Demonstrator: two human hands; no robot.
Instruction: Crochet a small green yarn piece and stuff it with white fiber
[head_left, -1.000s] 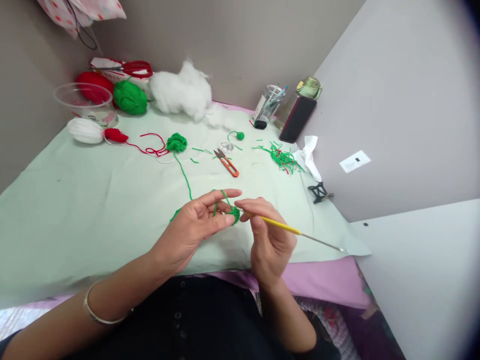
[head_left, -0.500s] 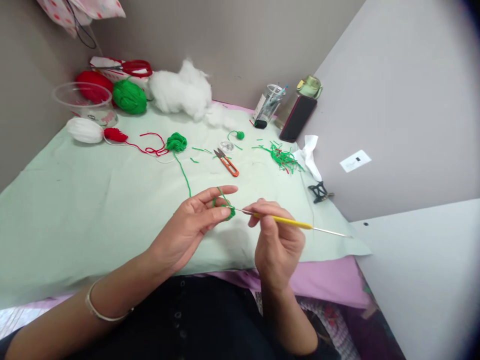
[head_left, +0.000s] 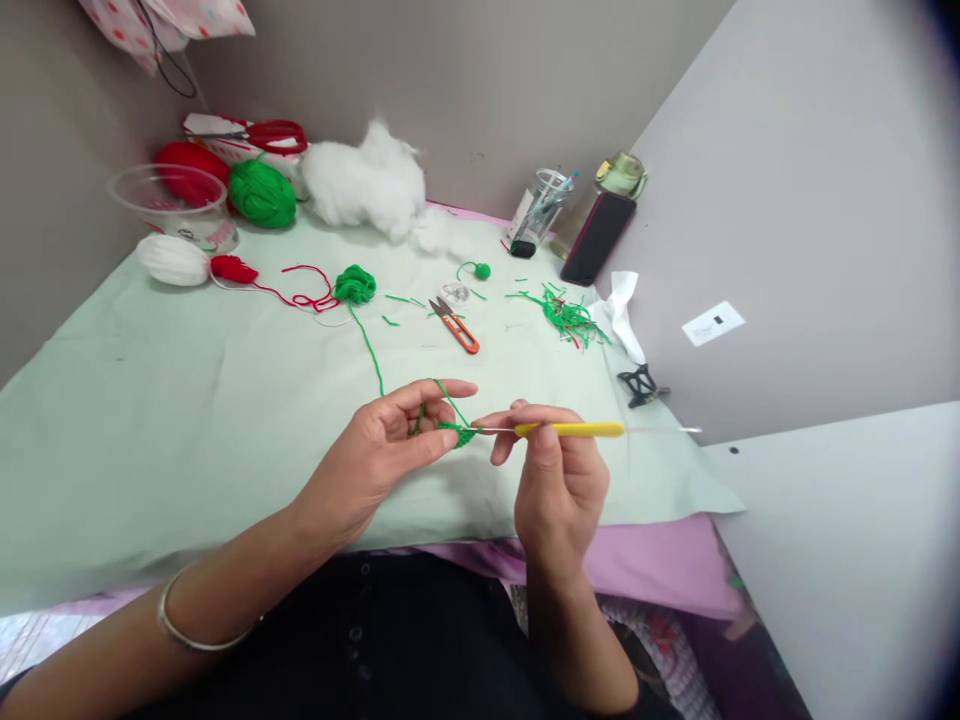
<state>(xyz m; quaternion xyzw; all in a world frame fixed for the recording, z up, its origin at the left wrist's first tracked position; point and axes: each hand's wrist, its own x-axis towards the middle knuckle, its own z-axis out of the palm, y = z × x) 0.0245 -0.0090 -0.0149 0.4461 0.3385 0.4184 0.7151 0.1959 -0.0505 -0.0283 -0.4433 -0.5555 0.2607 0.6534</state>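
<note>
My left hand [head_left: 390,440] pinches a small green crochet piece [head_left: 463,436] between thumb and fingers, with green yarn looped over the raised index finger. My right hand [head_left: 559,480] is closed round the yellow handle of a crochet hook [head_left: 577,430]. The hook's metal tip meets the green piece. From my left hand a strand runs up to a tangled green yarn bundle [head_left: 355,285]. Orange-handled snips [head_left: 459,330] lie beyond my hands on the pale green cloth [head_left: 247,400].
At the back left stand a clear tub [head_left: 169,190], green yarn [head_left: 262,194], a white yarn ball [head_left: 174,260] and white stuffing [head_left: 364,185]. On the right are yarn scraps [head_left: 566,318], a phone [head_left: 598,238], a plastic cup [head_left: 541,205] and a black stand [head_left: 639,386].
The hook has turned from a slant to nearly level, its back end higher. More of the green piece shows beyond my left thumb, and both hands have shifted slightly.
</note>
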